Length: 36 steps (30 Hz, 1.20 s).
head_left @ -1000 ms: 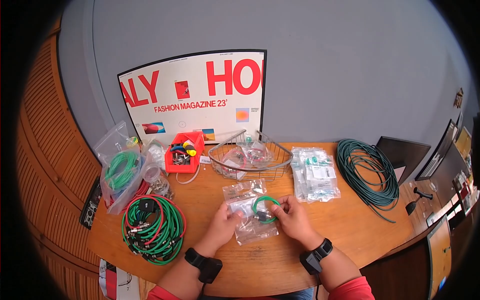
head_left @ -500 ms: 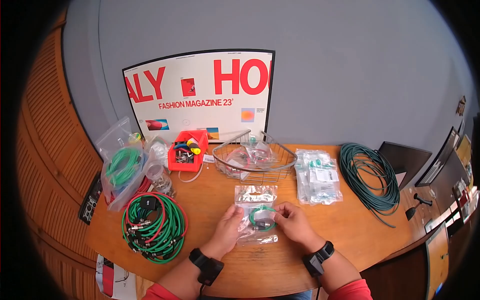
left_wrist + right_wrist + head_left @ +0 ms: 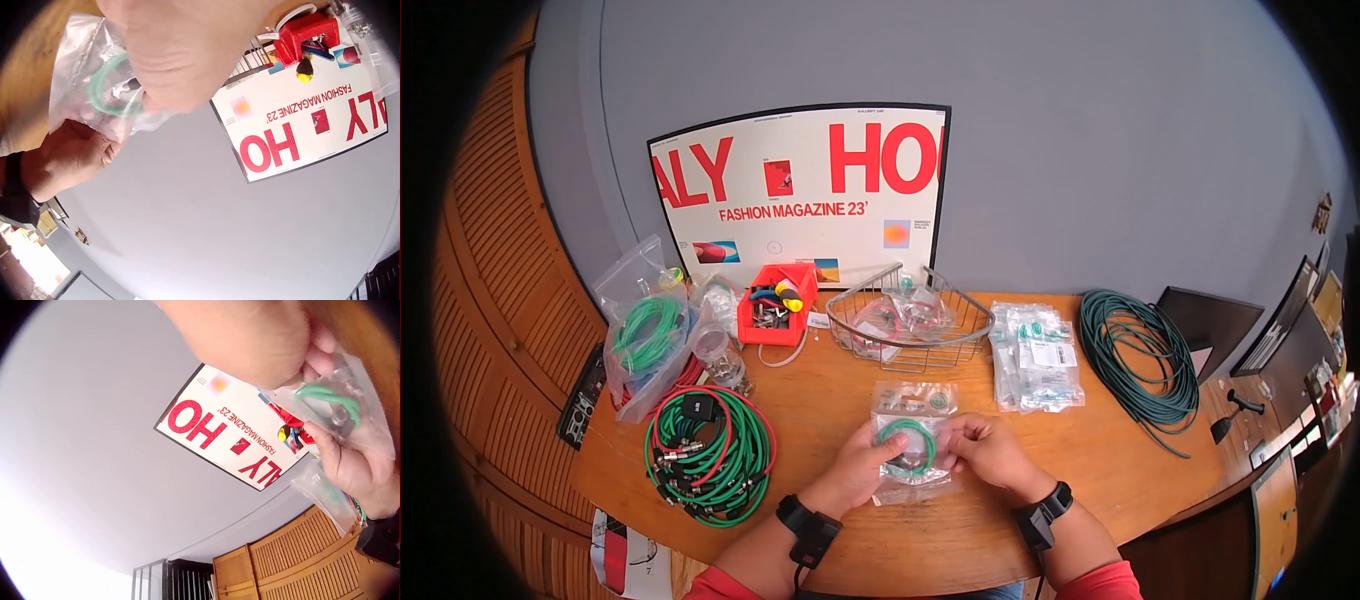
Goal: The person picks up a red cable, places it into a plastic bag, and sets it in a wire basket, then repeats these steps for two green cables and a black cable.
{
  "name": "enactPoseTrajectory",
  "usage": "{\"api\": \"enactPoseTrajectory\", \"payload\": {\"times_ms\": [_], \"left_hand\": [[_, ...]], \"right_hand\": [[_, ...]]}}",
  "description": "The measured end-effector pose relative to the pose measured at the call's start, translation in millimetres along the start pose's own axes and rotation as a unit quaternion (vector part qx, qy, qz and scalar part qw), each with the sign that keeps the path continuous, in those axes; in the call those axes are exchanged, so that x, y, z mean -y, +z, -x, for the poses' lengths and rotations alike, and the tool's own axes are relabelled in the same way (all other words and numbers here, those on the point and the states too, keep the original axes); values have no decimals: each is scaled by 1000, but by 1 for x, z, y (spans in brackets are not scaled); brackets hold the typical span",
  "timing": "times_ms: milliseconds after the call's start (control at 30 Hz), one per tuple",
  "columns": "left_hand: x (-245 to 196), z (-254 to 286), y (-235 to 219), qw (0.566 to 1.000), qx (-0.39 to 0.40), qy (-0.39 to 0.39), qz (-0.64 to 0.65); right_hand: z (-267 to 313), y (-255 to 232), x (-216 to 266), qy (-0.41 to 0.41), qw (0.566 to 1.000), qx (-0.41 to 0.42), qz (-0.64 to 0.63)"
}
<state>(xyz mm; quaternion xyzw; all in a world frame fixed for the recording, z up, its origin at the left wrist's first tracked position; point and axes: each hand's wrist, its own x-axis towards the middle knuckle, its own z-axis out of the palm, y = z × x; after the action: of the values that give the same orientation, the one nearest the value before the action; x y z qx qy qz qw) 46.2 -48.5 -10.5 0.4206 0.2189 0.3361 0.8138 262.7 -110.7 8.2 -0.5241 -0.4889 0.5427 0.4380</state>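
Note:
A clear plastic bag (image 3: 915,398) is held between both hands above the table's front part, with a coiled green cable (image 3: 927,440) at its middle. My left hand (image 3: 858,468) grips the bag's left side, its thumb lying over the coil. At the opposite edge my right hand (image 3: 992,455) pinches the plastic with curled fingers. The left wrist view shows the green coil (image 3: 94,87) through the plastic and a dark connector by the left hand (image 3: 181,56). In the right wrist view a metal connector (image 3: 339,416) shows beside the coil.
Green and red cables (image 3: 745,455) lie coiled at left, near a bagged green cable (image 3: 645,335) and a jar (image 3: 722,358). Behind are a red bin (image 3: 748,325) and a wire basket (image 3: 910,348). Flat packets (image 3: 1037,375) and a dark green cable coil (image 3: 1100,370) lie at right.
Both hands and the bag have shifted slightly right since the earliest frame. The coil now sits further left within the bag, under the left thumb, and the right fingers have moved to the bag's edge.

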Motion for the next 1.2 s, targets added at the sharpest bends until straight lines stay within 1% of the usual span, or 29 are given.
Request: {"api": "enactPoseTrajectory", "payload": {"times_ms": [67, 100, 167, 200, 233, 300, 367, 433, 467, 600, 633, 667, 700, 733, 767, 800, 867, 967, 1000, 1033, 1067, 1100, 1167, 1200], "left_hand": [[-3, -1, 1, 1000, -3, 16, 27], [-4, -1, 2, 998, -6, 31, 52], [-7, 0, 5, 997, -1, 33, 63], [-8, 0, 6, 997, 4, 35, 73], [-8, 0, 6, 997, 6, 35, 72], [-4, 0, 6, 998, -15, 36, 53], [1, -2, 2, 998, -12, 44, 45], [6, -4, -3, 998, -10, 53, 38], [7, -5, -5, 998, -18, 55, 37], [8, -5, -5, 998, -26, 47, 33], [9, -6, -6, 998, -25, 46, 33], [12, -8, -9, 998, -37, 43, -15], [12, -9, -10, 996, -49, 42, -63], [11, -8, -10, 996, -49, 44, -62], [8, -7, -9, 996, -41, 29, -77], [6, -6, -9, 995, -33, 13, -93], [8, -8, -11, 995, -23, 11, -93], [11, -9, -13, 996, -15, 11, -88], [11, -8, -13, 996, -18, 13, -84], [11, -8, -14, 996, -18, 17, -82], [12, -9, -15, 994, -25, 8, -102], [12, -9, -17, 992, -34, -1, -121], [16, -11, -19, 993, -37, 9, -114], [17, -11, -21, 993, -41, 13, -112]], "right_hand": [[-7, -8, -8, -33, 995, -85, -28], [-7, -8, -10, -33, 995, -85, -28], [-5, -4, -9, -84, 985, -143, -36], [0, -4, -2, -48, 996, -63, -44], [0, -1, -3, -49, 996, -65, -44], [-1, 16, -10, -52, 997, 35, -40], [-3, 23, -12, -44, 998, 8, -35], [-10, 17, -19, 16, 997, 37, 71], [-11, 18, -26, -9, 998, 29, 62], [-13, 18, -38, -35, 999, 23, 33], [-14, 18, -38, -43, 997, -5, 66], [-13, 18, -37, -51, 993, -33, 99], [-11, 16, -33, -51, 993, -33, 100], [-5, 15, -19, -46, 984, -61, 158], [-2, 14, -10, -40, 971, -89, 216], [-2, 14, -9, -42, 971, -89, 218], [-2, 14, -9, -33, 979, -109, 166], [-2, 15, -7, -35, 976, -105, 189], [-6, 13, -15, -37, 975, -104, 193], [-12, 10, -29, -60, 974, -115, 186], [-14, 9, -33, -82, 972, -126, 179], [-14, 8, -35, -83, 971, -124, 185], [-13, 7, -31, -101, 970, -140, 171], [-12, 6, -29, -101, 970, -135, 178]]}}
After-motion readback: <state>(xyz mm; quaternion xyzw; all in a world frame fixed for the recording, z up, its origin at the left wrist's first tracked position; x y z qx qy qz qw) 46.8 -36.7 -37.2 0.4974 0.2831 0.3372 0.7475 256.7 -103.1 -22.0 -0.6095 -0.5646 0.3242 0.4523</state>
